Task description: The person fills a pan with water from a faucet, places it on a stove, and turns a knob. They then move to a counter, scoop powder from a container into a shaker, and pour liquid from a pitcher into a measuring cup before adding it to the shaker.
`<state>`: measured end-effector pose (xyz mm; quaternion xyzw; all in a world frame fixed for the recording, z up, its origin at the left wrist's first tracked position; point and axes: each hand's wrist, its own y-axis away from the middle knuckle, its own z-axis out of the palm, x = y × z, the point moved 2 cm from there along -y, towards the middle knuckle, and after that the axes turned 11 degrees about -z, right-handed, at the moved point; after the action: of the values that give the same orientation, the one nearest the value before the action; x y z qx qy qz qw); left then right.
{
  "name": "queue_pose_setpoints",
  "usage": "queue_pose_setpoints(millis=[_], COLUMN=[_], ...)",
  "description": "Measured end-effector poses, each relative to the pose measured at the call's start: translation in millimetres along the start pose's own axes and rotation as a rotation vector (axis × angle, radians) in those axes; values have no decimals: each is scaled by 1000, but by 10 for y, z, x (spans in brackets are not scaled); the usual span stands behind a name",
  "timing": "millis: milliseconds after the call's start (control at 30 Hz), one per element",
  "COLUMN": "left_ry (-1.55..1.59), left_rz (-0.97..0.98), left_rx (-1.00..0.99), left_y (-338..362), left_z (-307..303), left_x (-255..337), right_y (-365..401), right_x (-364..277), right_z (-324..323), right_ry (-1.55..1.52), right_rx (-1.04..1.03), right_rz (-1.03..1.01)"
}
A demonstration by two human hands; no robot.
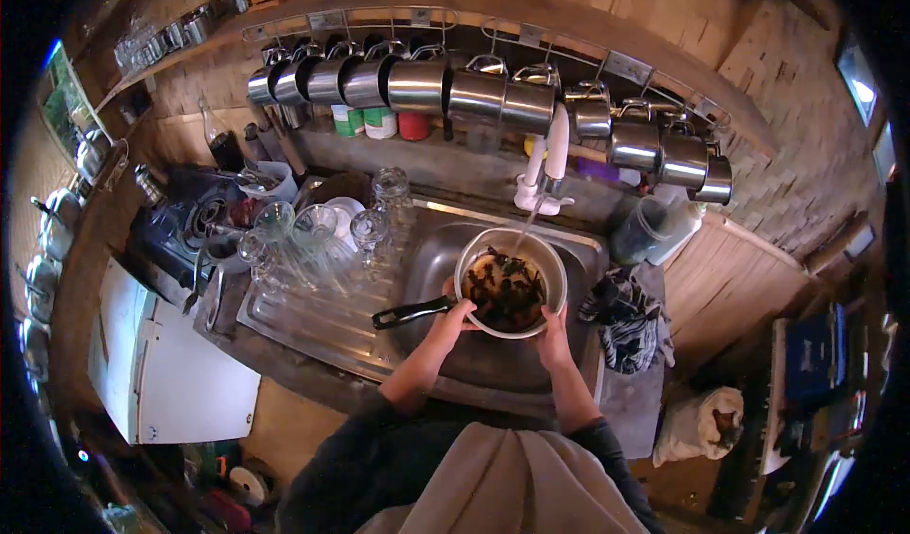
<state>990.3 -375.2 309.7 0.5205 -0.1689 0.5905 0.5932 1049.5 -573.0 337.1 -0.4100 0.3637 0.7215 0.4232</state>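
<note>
A saucepan (560,271) with a black handle (412,313) is held over the metal sink (431,250). Dark, leafy-looking scraps (502,292) lie in brownish liquid on its bottom. My left hand (453,324) grips the pan's left side, close to where the handle joins. On the right side, my right hand (554,337) is closed on the wall, thumb near the rim. Above the pan stands a white tap (555,150), and a thin stream of water appears to run from its spout into the pan.
Glasses (318,231) crowd the drainboard (303,311) to the left, beside a stove (204,212). Steel mugs (417,84) hang above the sink. A striped cloth (627,321) lies right of it, near a dark container (640,231). A sack (700,427) stands lower right.
</note>
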Motion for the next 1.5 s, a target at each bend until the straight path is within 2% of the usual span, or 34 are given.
queue_pose_setpoints(millis=[100, 167, 267, 400, 433, 500, 633, 767, 833, 933, 1000, 1067, 1133, 1233, 1300, 1433, 1500], left_ry=[1, 5, -20, 1, -11, -25, -6, -65, -102, -46, -45, -76, -41, -10, -53, -80, -76], left_rz=[-70, -132, -23, -69, -5, 68, 33, 86, 88, 17, 95, 58, -65, -26, -10, 11, 49], left_rx=[24, 42, 36, -12, -12, -14, 11, 35, 52, 89, 41, 103, 102, 31, 67, 101, 68], left_y=[-8, -13, 49, -76, -74, -96, -163, -118, -140, -212, -203, -197, -236, -362, -202, -116, -133], left_z=[-18, 7, 76, 6, 9, 6, -45, -13, -40, -77, -72, -77, -86, -163, -71, -87, -123], left_x=[-84, -48, -6, -138, -131, -136, -216, -113, -149, -227, -202, -217, -217, -345, -214, -206, -249], right_y=[56, -16, 12, -32, -56, -74, 9, -73, -127, -107, -78, -76, -64, -115, -111, 13, 9], right_x=[108, 194, 161, 180, 214, 219, 75, 219, 306, 309, 258, 257, 262, 344, 365, 245, 228], right_z=[-24, -76, -63, -118, -149, -140, -27, -113, -172, -184, -184, -177, -160, -253, -268, -177, -114], right_ry=[-24, 120, 122, 190, 110, 136, 180, 169, 106, 91, 143, 200, 159, 274, 290, 232, 236], right_rx=[47, 56, 52, 72, 35, 34, 32, 10, -48, -49, -31, -23, -25, -17, -19, -43, -55], right_rz=[-105, -286, -304, -236, -219, -210, -216, -237, -329, -249, -205, -170, -219, -273, -315, -248, -368])
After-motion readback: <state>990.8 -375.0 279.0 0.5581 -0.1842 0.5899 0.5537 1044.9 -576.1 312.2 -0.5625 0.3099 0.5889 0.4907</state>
